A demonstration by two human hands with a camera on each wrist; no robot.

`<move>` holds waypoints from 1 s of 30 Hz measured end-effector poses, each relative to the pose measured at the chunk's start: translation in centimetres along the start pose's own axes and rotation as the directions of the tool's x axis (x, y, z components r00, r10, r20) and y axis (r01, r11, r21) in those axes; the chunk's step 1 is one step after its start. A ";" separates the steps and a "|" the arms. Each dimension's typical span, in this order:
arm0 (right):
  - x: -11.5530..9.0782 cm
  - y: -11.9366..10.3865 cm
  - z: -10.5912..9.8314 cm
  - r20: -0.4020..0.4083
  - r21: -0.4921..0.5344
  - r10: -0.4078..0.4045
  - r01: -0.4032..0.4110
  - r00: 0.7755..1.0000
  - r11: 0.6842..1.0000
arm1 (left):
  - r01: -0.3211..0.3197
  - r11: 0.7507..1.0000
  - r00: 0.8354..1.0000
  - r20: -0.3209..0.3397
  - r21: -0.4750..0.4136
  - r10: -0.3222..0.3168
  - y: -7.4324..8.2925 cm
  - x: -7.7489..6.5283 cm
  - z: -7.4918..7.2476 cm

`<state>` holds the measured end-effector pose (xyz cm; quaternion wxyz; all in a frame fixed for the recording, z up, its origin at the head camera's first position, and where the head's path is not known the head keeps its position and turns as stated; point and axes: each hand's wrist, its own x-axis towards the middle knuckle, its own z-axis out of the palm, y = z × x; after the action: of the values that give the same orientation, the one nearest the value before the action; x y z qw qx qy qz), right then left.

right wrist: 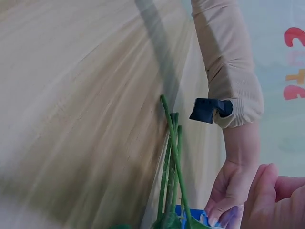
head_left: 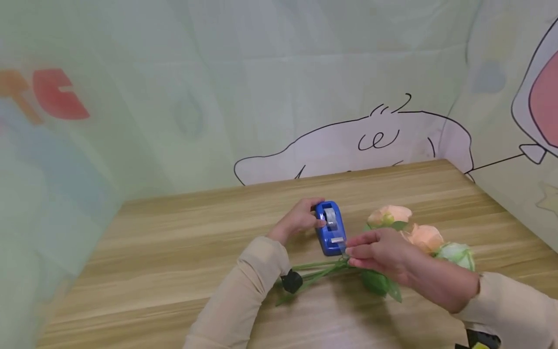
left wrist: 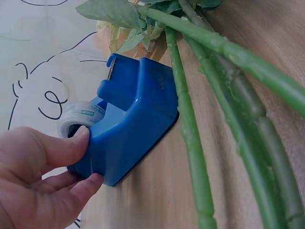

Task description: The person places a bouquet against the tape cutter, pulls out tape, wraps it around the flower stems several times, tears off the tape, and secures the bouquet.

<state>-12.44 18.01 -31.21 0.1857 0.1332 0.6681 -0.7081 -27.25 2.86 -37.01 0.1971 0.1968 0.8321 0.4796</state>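
A blue tape dispenser (head_left: 323,237) stands on the table, with a roll of clear tape (left wrist: 85,116) in it. My left hand (head_left: 301,218) grips the dispenser's far end, thumb at the roll and fingers lower on the body. At the near end, by the cutter, my right hand (head_left: 385,252) pinches the end of a clear tape strip (head_left: 341,246). The strip is faint against the blue. Just below the right fingertips run the green stems (head_left: 316,275) of artificial flowers, lying across the table in front of the dispenser. Leaves (head_left: 376,282) show beneath the right hand.
Two peach blooms (head_left: 389,215) and a pale green-white bloom (head_left: 455,255) lie to the right, partly behind my right hand. The wood-grain table (head_left: 183,242) ends at a cloth backdrop (head_left: 279,97) with cartoon drawings behind and at both sides.
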 end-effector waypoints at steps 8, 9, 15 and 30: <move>-0.7 1.3 -0.5 0.068 0.028 -0.036 0.034 0.997 0.999 | 0.011 1.000 1.000 -0.006 -0.021 -0.011 0.0 0.1 0.1; -0.8 1.5 -0.6 0.073 0.035 -0.040 0.037 0.997 0.999 | 0.011 1.000 1.000 -0.005 -0.026 -0.011 0.0 0.1 0.1; -0.7 3.3 -1.0 0.097 0.076 -0.032 0.024 0.995 0.997 | -0.006 0.999 1.000 0.008 -0.032 0.007 -0.1 0.1 0.2; -0.1 6.3 -1.1 0.121 0.124 -0.025 0.010 0.992 0.992 | -0.025 0.999 1.000 -0.004 -0.039 0.025 -0.5 -0.1 0.4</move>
<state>-9.68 18.85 -36.87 0.2115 0.0947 0.6115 -0.7565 -26.97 2.89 -37.62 0.1935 0.2027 0.8204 0.4985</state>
